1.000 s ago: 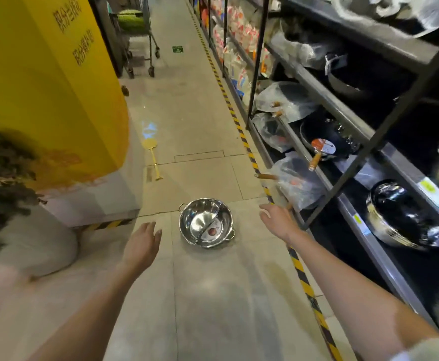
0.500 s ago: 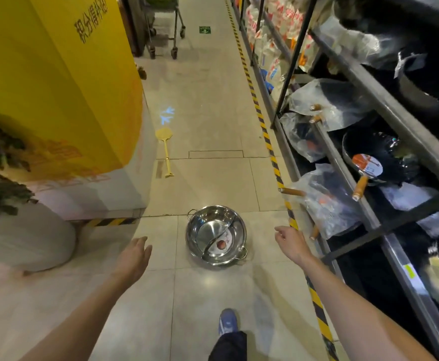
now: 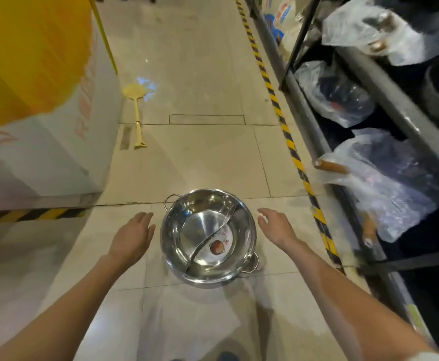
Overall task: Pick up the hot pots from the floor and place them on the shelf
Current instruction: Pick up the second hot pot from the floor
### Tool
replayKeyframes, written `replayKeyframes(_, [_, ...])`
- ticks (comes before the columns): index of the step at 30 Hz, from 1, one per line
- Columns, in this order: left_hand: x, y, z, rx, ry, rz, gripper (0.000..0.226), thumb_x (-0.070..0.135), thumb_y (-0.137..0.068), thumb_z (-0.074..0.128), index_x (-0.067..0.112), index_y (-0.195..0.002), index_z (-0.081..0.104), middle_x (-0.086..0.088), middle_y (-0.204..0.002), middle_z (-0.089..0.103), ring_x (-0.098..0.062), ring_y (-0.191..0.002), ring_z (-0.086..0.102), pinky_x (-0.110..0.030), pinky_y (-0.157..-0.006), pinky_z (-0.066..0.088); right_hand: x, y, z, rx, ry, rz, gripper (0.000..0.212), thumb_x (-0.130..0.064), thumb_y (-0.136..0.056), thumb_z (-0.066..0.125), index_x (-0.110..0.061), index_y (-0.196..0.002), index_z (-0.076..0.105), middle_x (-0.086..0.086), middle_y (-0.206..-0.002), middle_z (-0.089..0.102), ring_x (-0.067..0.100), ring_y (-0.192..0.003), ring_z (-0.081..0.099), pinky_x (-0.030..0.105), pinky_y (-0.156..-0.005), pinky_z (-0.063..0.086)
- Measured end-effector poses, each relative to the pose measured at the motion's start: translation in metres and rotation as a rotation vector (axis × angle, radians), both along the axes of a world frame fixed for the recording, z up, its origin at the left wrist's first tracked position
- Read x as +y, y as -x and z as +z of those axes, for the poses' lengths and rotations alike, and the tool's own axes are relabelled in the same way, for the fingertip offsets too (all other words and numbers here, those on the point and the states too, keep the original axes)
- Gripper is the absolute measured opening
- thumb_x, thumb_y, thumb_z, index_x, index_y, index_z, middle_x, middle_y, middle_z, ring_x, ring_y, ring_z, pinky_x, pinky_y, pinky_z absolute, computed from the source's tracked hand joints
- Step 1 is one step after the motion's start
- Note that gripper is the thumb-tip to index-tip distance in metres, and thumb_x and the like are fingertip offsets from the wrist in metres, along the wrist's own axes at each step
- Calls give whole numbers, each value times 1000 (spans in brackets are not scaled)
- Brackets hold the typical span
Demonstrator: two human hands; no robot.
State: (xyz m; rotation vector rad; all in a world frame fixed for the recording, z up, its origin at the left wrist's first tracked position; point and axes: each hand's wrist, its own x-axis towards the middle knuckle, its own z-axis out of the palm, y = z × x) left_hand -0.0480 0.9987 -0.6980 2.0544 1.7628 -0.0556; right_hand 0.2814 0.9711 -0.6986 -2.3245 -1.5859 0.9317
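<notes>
Hot pot (image 3: 208,237): polished mirror-bright steel, smooth, with a paper-looking sticker (image 3: 219,244) inside. Floor (image 3: 200,157): smooth, semi-gloss tile. At 2 o'clock, shelf (image 3: 385,100): matt dark metal; bags (image 3: 385,183): crinkled clear plastic. At 11 o'clock, swatter (image 3: 136,110): yellow plastic.

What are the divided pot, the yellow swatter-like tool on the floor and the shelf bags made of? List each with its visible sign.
Divided hot pot: polished metal, likely stainless steel; mirror-like reflections across the bowl and wire loop handles.
Yellow swatter-like tool: probably plastic; uniform matte pale yellow, thin moulded handle.
Bags on the shelf: thin clear plastic film; crinkled, glossy, dark cookware showing through. Shelf frame looks like dark painted metal.
</notes>
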Motion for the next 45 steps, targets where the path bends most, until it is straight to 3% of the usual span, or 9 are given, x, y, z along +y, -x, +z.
replayKeyframes(4, [25,-3,-120,45,-59,-85,43,28,-94,41,6,-131,43,-20,-134,50,-39,-113,54,-47,-92,47,13,-7,-119,-100,10,93,41,-20,-95,41,-16,-136,43,16,-128,60,33,-115,57,38,-92,46])
replayKeyframes(9, [47,-4,-226,6,-174,-87,45,29,-92,44,6,-130,41,-21,-126,52,-39,-103,58,-47,-82,51,26,-17,-221,-134,-71,150,53,-19,-93,44,-18,-143,26,11,-147,40,29,-131,42,43,-108,38])
replayKeyframes(16, [32,0,-267,-80,-36,18,56,33,-95,36,9,-142,19,-23,-137,43,-38,-115,52,-50,-88,50,9,-27,-262,-43,-108,66,57,-23,-94,40,-25,-146,17,11,-146,42,32,-129,45,45,-109,38])
replayKeyframes(21, [34,-5,-269,-90,-4,69,61,29,-97,31,7,-146,3,-24,-140,40,-36,-121,48,-46,-94,47,15,-37,-277,8,-117,18,64,-20,-92,42,-32,-146,10,16,-102,66,26,-79,62,32,-74,49])
replayKeyframes(25, [39,-10,-275,-216,-38,121,47,11,-93,42,-2,-135,27,-28,-112,55,-40,-102,54,-47,-86,46,19,-39,-283,103,-216,-76,64,-21,-86,55,-38,-142,30,-9,-74,62,1,-61,55,5,-54,42])
replayKeyframes(29, [51,-16,-253,-316,-2,135,37,20,-81,53,1,-113,50,-22,-86,62,-38,-81,56,-40,-66,43,19,-40,-275,237,-275,-244,55,-16,-75,68,-34,-126,56,-26,-83,62,0,-84,62,-6,-64,37])
replayKeyframes(34, [66,-33,-187,-391,-13,8,108,86,-57,23,-2,-114,51,-24,-92,62,-33,-77,53,-34,-66,35,7,-55,-226,393,-274,-438,61,6,-70,68,-22,-124,58,-45,-67,59,-23,-73,57,-11,-66,37])
replayKeyframes(41, [84,-89,-13,-376,-3,-166,117,93,-54,12,1,-113,55,-22,-91,66,-32,-76,56,-33,-65,37,-44,-82,-48,568,-350,-656,54,11,-74,65,-17,-119,61,-26,-90,68,-16,-80,62,2,-79,46])
replayKeyframes(45, [76,-141,99,-365,44,-279,85,66,-64,37,7,-123,54,-21,-102,68,-39,-86,61,-37,-69,42,-96,-104,61,555,-379,-808,47,7,-74,68,-20,-113,65,-10,-105,70,6,-100,66,23,-92,51])
